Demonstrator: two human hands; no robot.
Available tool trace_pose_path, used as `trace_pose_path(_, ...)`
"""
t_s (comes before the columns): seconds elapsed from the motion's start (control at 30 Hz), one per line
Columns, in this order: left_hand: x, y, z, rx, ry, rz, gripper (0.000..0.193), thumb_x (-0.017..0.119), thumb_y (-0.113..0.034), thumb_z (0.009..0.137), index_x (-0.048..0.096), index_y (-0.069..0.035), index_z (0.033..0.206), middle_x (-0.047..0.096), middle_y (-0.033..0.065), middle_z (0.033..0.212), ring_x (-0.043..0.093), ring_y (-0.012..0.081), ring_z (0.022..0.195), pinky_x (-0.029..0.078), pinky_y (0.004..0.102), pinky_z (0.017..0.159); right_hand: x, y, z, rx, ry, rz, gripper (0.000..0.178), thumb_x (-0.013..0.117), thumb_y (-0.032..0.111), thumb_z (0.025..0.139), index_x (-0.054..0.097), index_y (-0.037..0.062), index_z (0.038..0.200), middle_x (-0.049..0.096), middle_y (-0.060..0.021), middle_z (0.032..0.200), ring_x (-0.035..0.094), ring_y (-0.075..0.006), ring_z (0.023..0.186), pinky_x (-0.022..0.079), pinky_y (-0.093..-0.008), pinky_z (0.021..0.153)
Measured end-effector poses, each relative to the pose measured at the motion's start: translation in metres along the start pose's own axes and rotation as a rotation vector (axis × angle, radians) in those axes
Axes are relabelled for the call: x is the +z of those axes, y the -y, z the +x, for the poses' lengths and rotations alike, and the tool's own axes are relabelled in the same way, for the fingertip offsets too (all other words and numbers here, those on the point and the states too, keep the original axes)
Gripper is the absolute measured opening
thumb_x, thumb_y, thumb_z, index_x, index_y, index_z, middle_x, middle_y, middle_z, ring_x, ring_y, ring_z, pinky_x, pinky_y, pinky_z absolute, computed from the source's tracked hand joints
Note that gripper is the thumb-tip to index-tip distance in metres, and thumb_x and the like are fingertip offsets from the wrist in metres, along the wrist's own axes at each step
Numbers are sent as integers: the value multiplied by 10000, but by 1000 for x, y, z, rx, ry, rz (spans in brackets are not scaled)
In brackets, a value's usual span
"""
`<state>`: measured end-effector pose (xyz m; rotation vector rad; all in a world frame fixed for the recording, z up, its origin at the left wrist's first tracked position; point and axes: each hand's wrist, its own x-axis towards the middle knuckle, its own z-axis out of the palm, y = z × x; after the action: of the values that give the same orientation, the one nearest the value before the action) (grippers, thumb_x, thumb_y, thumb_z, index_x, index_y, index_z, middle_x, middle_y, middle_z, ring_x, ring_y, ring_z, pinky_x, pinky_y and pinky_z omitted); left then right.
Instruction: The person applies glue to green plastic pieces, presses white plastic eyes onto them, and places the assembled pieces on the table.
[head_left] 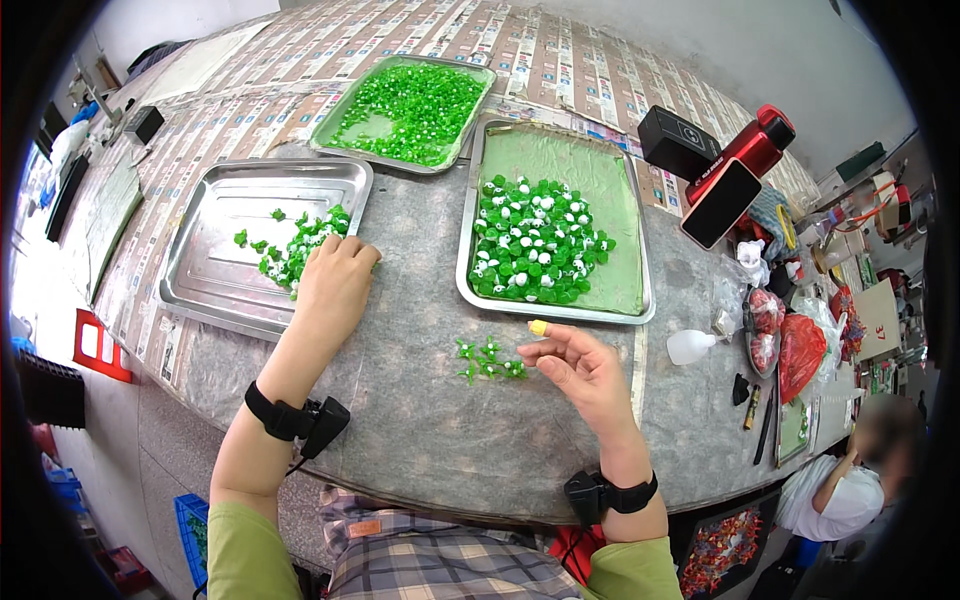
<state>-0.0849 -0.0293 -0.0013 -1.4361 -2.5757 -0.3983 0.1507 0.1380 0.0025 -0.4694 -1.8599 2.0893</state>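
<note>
My left hand [337, 285] reaches over the near right rim of a metal tray [200, 235], into a heap of small green and white plastic pieces [300, 245]. Its fingers are bent together and their tips are hidden, so what they pinch does not show. Beyond the tray's near right side, my right hand [585, 370] hovers above the grey table covering, thumb and fingers apart and nothing visible between them. A yellow wrap [538, 327] covers one fingertip. Just left of these fingers lie several small green star-like pieces [487, 360] with white dots.
Right of centre stands a green-lined tray [648, 290] piled with green and white pieces [540, 240]. Another tray [400, 160] of green pieces lies farther back. To the right are a phone [720, 204], red bottle [750, 145], black box [678, 138] and white squeeze bottle [690, 346]. Another person [830, 495] sits at lower right.
</note>
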Motion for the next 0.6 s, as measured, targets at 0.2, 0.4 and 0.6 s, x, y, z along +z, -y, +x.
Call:
trace_pose_path(0.2,-11,6,4,-19,-108,-5,188,565,-23,657,560,-53,843,545,87,836,495,252,827,405,347,740,-3,0,-1,29,35,-123,312,538,58,812,479,-7,1112,590,-121,947,556,-152,870,438,-254,759)
trace_pose_path(0.4,-42,40,-6,-152,-334,145,233,566,-31,690,549,-47,922,543,114,873,493,273,893,393,340,769,-3,-4,-2,-56,-76,-51,263,572,90,795,534,-4,1037,619,-84,872,575,-113,783,451,-230,707)
trace_pose_path(0.6,-42,-15,-17,-100,-4,-487,142,574,-48,723,578,-30,864,569,94,784,556,240,752,439,310,669,-19,16,-4,-333,-434,-201,198,540,75,815,545,-41,975,617,-96,809,578,-109,735,454,-218,701)
